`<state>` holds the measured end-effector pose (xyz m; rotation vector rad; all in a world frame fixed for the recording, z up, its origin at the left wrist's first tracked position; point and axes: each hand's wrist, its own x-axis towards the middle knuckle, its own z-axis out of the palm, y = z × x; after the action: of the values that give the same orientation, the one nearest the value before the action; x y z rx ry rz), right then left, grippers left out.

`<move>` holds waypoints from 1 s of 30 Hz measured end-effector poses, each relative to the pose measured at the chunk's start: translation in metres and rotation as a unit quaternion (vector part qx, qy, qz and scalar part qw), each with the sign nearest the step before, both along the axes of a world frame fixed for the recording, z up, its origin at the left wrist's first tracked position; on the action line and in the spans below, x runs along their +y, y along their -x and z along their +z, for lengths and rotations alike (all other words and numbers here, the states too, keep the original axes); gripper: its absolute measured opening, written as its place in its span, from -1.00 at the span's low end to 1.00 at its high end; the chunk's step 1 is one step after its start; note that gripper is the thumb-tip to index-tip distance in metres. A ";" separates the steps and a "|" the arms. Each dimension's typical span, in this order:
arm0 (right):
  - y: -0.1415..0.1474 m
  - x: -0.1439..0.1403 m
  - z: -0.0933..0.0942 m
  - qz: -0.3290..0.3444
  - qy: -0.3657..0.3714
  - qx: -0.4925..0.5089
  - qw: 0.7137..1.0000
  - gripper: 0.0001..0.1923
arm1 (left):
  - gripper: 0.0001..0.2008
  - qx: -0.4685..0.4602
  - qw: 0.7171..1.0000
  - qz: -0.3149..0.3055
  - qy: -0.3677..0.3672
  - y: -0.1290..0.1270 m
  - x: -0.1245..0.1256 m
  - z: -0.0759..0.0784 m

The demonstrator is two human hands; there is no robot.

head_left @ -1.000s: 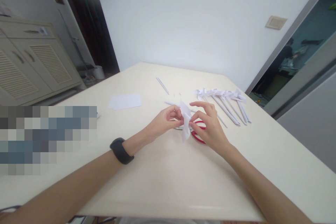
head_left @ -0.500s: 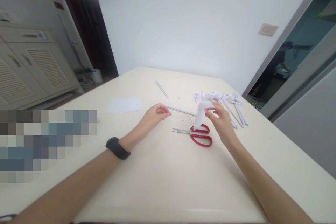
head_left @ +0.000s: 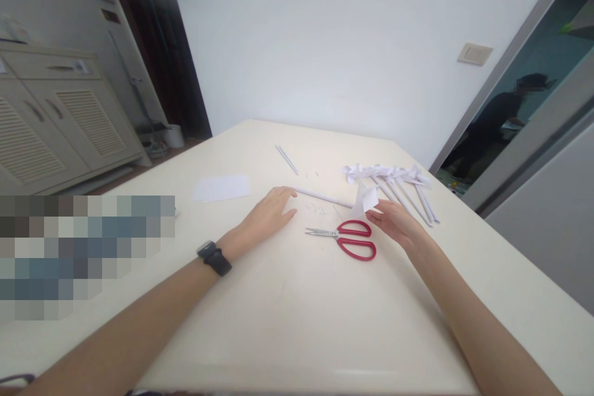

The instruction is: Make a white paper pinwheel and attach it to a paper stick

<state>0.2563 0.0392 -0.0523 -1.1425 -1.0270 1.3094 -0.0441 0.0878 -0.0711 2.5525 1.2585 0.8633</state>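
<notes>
left hand: flat, fingers spread, palm down, holding nothing, left of red-handled scissors | right hand: loosely open, fingertips touching small folded white paper piece beyond scissors | cream counter; white wall behind.

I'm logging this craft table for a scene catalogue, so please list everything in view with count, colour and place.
folded paper piece: one, white, at the right fingertips
paper stick: one, white, just past the left fingers
scissors: one pair, red handles, between the hands
paper pinwheels on sticks: a row, white, far right; count unclear
thin stick: one, white, far centre
paper sheet: one, white, left of centre
table: one, cream
cabinet: one, beige, far left
left hand: open, flat on table, black wristband
right hand: open, touching the paper piece
</notes>
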 end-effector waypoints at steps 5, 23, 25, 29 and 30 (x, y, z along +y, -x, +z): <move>-0.002 0.009 -0.012 0.013 0.040 0.033 0.999 -0.88 | -0.72 0.023 0.999 -0.002 -0.028 -0.001 0.000 -0.001; 0.005 -0.002 0.007 0.103 0.005 0.044 0.994 -0.90 | -0.79 -0.085 0.984 0.067 -0.143 -0.007 -0.032 0.056; 0.015 -0.008 0.012 0.142 0.012 0.037 0.989 -0.83 | -0.80 -0.104 0.984 0.073 -0.127 -0.008 -0.042 0.070; 0.032 -0.020 0.020 0.227 0.028 0.017 0.973 -0.80 | -0.80 -0.078 0.995 -0.014 0.058 -0.010 -0.054 0.081; 0.035 -0.023 0.022 0.241 0.031 0.009 0.970 -0.78 | -0.80 -0.069 0.994 -0.028 0.085 -0.011 -0.054 0.080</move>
<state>0.2211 0.0161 -0.0307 -0.9550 -1.3105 1.7387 -0.0335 0.0339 0.0092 2.3411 1.1618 0.8648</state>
